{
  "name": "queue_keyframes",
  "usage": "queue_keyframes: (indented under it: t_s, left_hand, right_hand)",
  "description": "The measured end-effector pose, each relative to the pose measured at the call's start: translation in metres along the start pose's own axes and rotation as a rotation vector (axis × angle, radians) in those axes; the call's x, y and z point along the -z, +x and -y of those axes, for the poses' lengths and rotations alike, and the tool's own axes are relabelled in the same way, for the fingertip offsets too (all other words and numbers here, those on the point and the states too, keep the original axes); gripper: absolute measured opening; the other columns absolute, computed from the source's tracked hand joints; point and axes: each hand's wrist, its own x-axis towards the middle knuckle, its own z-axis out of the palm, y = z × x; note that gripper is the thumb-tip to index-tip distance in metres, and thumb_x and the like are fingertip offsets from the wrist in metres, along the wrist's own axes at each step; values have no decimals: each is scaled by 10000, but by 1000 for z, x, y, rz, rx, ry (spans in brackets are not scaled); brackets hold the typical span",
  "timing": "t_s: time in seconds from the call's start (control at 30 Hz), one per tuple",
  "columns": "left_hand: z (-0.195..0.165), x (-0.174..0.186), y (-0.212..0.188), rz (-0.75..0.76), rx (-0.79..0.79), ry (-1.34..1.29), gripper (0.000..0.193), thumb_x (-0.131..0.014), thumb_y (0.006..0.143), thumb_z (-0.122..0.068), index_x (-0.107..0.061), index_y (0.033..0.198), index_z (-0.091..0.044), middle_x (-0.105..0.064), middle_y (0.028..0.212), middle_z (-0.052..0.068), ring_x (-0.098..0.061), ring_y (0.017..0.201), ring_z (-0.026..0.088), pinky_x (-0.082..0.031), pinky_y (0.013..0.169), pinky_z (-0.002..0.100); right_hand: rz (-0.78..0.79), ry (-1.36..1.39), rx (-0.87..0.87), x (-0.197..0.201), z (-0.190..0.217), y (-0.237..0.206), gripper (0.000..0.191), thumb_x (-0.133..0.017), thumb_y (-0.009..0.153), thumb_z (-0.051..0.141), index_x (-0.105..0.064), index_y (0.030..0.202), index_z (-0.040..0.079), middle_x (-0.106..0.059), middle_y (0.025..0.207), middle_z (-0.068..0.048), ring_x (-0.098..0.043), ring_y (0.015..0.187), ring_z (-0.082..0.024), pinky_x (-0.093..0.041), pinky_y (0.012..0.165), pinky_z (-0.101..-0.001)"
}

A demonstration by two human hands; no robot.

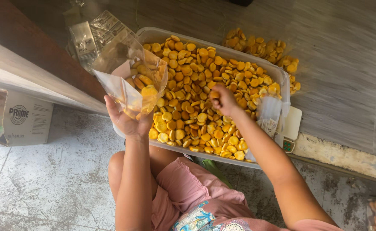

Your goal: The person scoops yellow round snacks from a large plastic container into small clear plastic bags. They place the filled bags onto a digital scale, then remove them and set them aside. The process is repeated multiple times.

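A clear plastic bag (130, 79) stands open just left of the long biscuit tub (154, 34), flat clear packets (89, 36) lie behind that bag, a white carton (25, 122) sits far left, and a white scale's small green screen (288, 145) peeks out at the tub's right end.

soft daylight is filling the scene evenly, with nothing dim and no hard shadows falling. the orange-yellow biscuits (205, 94) are glowing warmly and looking saturated. glare is streaking across the clear plastic bag (130, 72) and washing out its creases. the right hand (223, 99) is blurring slightly. the wide lens is bending the wooden ledge (38, 77) on the left, and the corners are softening, with the concrete floor (47, 184) looking grainy.
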Motion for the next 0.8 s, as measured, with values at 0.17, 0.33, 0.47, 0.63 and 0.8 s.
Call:
queue_keyframes:
  t_s: [0.17,0.33,0.47,0.63,0.8]
  left_hand:
    - [4,2,3,6,-1,-10,586,-588,994,-599,-638,1367,-149,-684,1312,29,-647,1206,251,-530,1054,439]
    - [5,-2,2,14,-2,13,648,-590,1006,-598,-601,1441,-119,-663,1376,50,-626,1260,256,-504,1090,437]
    - [6,-4,4,-50,-22,49,661,-595,960,-586,-582,1431,-123,-637,1401,44,-593,1319,262,-471,1161,467]
    - [3,1,6,-55,-22,50,651,-594,967,-579,-584,1434,-125,-634,1412,37,-582,1337,263,-458,1174,471]
    - [2,4,6,1,-13,20,641,-601,1011,-585,-597,1450,-117,-644,1407,41,-585,1326,253,-456,1178,458]
  right_hand:
    - [154,527,5,29,36,14,172,-632,988,192,-688,1032,36,-695,1067,-132,-747,934,-250,-631,756,-367]
    - [-372,-935,721,17,58,45,186,-659,927,98,-723,1095,50,-700,1038,-178,-638,906,-346,-529,761,-457]
    - [-371,-1453,687,-6,28,36,239,-546,964,73,-707,1137,38,-682,1224,-216,-669,930,-418,-540,801,-523]
    - [-14,-1397,537,-10,-8,-7,265,-625,880,247,-780,1070,145,-747,1049,-140,-710,913,-353,-556,803,-487]
    - [-154,-1070,476,29,29,20,242,-640,903,289,-787,1016,133,-760,905,-111,-737,854,-296,-564,786,-452]
